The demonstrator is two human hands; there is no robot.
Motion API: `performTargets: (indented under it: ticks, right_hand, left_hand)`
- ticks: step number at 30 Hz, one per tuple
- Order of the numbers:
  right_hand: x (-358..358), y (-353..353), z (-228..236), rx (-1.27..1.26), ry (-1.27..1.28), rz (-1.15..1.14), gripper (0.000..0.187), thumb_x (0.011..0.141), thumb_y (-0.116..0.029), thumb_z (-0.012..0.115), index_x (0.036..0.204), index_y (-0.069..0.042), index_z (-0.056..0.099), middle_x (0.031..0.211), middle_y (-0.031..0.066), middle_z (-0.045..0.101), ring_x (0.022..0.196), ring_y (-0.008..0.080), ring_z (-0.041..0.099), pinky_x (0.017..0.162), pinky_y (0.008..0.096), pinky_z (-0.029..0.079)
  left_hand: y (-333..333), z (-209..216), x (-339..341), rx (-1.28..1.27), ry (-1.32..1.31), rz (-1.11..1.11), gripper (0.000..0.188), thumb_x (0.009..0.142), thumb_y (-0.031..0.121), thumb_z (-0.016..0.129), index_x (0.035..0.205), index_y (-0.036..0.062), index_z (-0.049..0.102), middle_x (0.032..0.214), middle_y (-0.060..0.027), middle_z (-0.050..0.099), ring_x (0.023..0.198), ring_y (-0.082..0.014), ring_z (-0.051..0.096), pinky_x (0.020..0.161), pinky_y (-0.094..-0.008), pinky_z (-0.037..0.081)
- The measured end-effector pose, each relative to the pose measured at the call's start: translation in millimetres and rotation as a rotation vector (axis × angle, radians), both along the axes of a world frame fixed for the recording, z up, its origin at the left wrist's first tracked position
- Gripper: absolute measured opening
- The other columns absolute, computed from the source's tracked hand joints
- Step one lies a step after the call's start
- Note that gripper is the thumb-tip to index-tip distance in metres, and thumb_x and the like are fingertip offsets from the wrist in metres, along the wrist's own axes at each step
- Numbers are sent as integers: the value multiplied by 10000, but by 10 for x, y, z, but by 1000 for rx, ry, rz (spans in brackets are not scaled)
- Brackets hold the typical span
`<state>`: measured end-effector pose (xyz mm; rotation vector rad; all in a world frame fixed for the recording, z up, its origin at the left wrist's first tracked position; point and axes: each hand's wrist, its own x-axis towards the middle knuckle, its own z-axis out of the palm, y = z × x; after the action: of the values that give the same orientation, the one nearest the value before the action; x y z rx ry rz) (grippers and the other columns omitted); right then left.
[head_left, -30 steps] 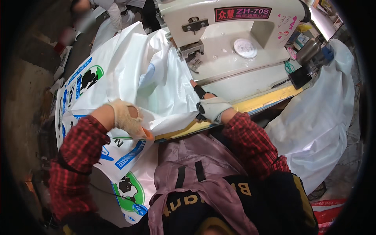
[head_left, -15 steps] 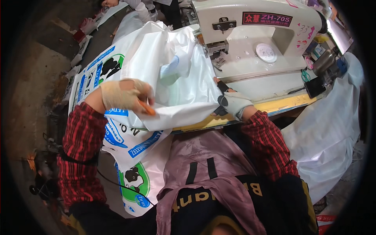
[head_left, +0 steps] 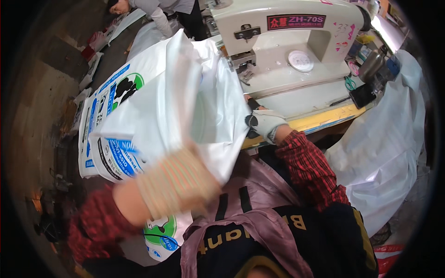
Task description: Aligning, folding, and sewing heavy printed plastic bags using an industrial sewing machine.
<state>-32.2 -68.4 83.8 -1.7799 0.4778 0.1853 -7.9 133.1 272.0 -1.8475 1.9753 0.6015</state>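
A large white woven sack with blue, green and black print is lifted up in front of me, its top edge raised toward the sewing machine. My left hand, in a beige striped glove and blurred by motion, grips the sack's lower edge. In a white and black glove, my right hand holds the sack's right edge at the yellow-edged machine table.
More printed sacks hang in a stack to the left. A pile of plain white sacks drapes to the right of the table. Another person bends over sacks at the top. Small items sit beside the machine.
My left hand has swung down and toward me with the sack, which has been lifted and folded upward. My right hand has stayed at the table edge.
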Motion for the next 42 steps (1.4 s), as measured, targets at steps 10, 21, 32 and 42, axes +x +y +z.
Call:
performTargets:
  ticks: [10,21,32,42]
  right_hand:
    - [-209,318,-492,-549,20,208,397,803,-197,485,1189,-128,426,817,221,591,725,367,582,633,425,458]
    - [434,-239,-434,-70,-363,39,566,844,-273,543,1357,-139,344,979,158,617,889,252,589,769,366,444]
    - [287,-228,-306,605,-290,-167,434,926,-263,451,1303,-56,398,702,43,582,620,109,561,578,228,448]
    - [662,-141,1047,-395,-907,-20,471,746,-122,603,1203,-84,494,1018,129,551,907,264,544,804,372,442]
  left_hand:
    - [-669,-802,-690,22,449,-107,131,667,188,618,709,65,636,708,-95,640,694,-311,627,558,-389,489]
    - [-1135,-1312,461,-203,60,159,128,652,215,644,674,90,662,664,-123,630,658,-310,631,569,-399,489]
    - [-1243,-1334,2077,-344,-409,471,157,660,267,632,704,120,663,692,-85,640,680,-273,627,663,-392,479]
    - [90,-32,1353,-1073,-43,401,205,566,235,657,679,97,556,754,-52,558,813,-252,545,915,-422,329]
